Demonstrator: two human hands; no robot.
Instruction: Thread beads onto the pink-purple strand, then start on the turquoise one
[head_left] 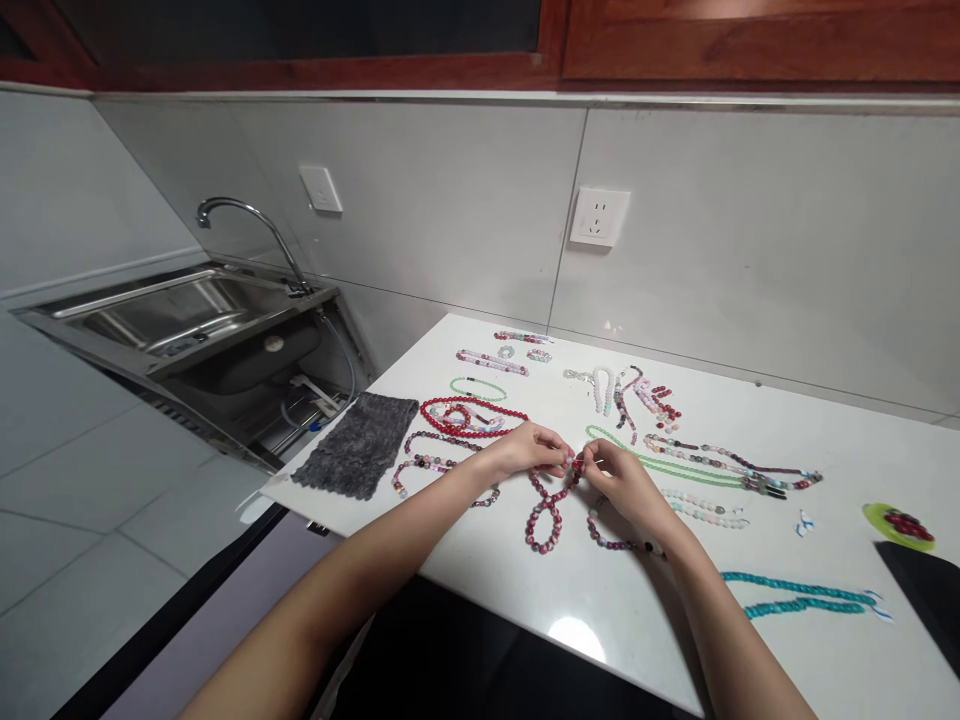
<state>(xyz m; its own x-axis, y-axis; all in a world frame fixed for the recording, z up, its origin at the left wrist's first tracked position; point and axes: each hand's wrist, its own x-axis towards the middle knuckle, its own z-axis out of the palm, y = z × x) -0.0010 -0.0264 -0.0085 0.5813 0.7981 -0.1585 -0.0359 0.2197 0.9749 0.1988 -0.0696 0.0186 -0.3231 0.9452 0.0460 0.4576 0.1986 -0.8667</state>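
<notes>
A string of dark red mottled beads (541, 527) hangs in a twisted loop between my hands, its lower part lying on the white table. My left hand (531, 447) pinches one end of it, where a small pale bead shows at the fingertips. Close beside it, my right hand (609, 470) is closed on the other end, with a thin thread near the fingers. Around them lie a bright red bead string (480, 403) to the left, a green bead string (660, 462) to the right, and a dark bead string (609, 542) partly under my right forearm.
A grey cloth (356, 445) lies on the table's left end. Turquoise beads (799, 590) and a yellow-green dish (881, 520) of red beads are at right, near a black object (919, 590). Several more strands lie toward the wall. A steel sink (172, 305) stands far left.
</notes>
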